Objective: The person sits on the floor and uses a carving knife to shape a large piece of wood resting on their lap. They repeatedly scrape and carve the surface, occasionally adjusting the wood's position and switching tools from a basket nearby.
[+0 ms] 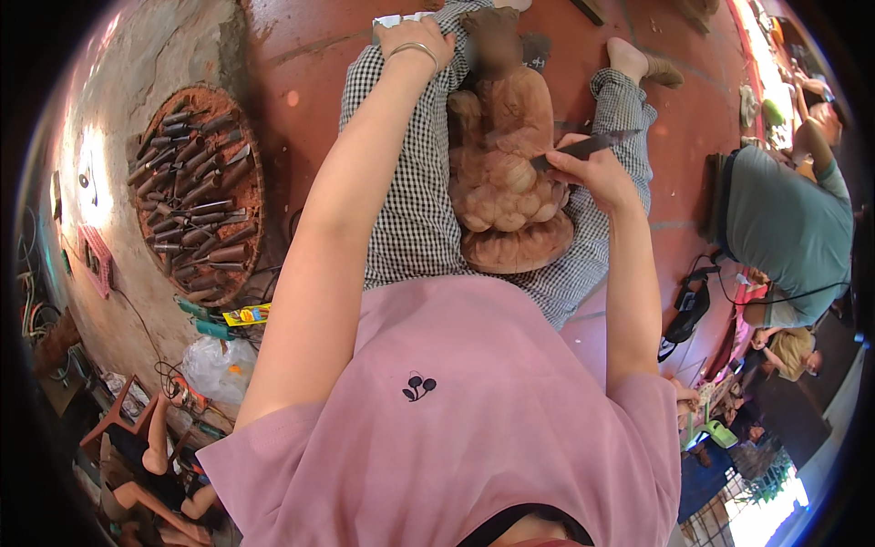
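Observation:
A carved wooden figure (515, 109) lies between my legs, its rounded, scalloped base (518, 248) toward me. My right hand (592, 171) is closed around a dark flat blade (597, 146), at the figure's right side near a smooth round bulge in the carving. The far part of the figure is blurred. Near the top edge my left hand (417, 44), with a bangle at the wrist, lies over my left leg beside a white sheet-like piece (398, 18). Its fingers are partly hidden, so their grip on that piece is unclear.
At the left, a round basket (258, 196) holds many dark-handled carving tools on reddish shavings. Below it lie a yellow packet (246, 314) and a clear plastic bag (219, 366). Red floor tiles (305, 55) surround me. A person in a green shirt (786, 228) sits at the right, near a black bag (690, 310).

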The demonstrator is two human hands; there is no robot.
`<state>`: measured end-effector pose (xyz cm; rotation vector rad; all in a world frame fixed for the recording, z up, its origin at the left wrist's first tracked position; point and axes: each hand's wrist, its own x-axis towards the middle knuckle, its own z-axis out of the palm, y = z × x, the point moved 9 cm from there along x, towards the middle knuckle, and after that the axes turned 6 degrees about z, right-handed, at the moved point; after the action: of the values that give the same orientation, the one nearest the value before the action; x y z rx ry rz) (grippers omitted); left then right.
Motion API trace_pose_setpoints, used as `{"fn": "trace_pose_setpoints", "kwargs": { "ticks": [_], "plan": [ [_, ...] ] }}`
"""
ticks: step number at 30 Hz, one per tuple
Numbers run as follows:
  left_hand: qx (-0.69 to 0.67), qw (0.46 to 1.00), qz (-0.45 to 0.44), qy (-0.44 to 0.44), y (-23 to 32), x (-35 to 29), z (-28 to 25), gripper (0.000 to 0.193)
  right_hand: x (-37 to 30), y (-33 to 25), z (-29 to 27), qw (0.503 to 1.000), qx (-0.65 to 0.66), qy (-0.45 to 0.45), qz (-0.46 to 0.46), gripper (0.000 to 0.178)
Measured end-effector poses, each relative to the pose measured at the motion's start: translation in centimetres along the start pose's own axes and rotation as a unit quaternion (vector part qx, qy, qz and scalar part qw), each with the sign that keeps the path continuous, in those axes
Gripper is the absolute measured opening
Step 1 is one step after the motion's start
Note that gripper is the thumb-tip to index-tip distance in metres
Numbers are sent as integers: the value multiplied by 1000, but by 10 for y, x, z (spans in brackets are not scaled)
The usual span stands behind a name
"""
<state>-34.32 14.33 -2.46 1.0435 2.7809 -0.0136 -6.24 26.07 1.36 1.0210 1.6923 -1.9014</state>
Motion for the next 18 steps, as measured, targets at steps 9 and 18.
{"fn": "trace_pose_setpoints", "kwargs": {
  "ticks": [9, 18],
  "plan": [
    [-10, 1000, -2, -1, -3, 2, 0, 53, -10, 4, 1, 999, 29, 27, -1, 16],
    [-27, 998, 5, -56, -1, -1, -4, 60, -23, -2, 12, 997, -5, 60, -46, 19]
  ]
}}
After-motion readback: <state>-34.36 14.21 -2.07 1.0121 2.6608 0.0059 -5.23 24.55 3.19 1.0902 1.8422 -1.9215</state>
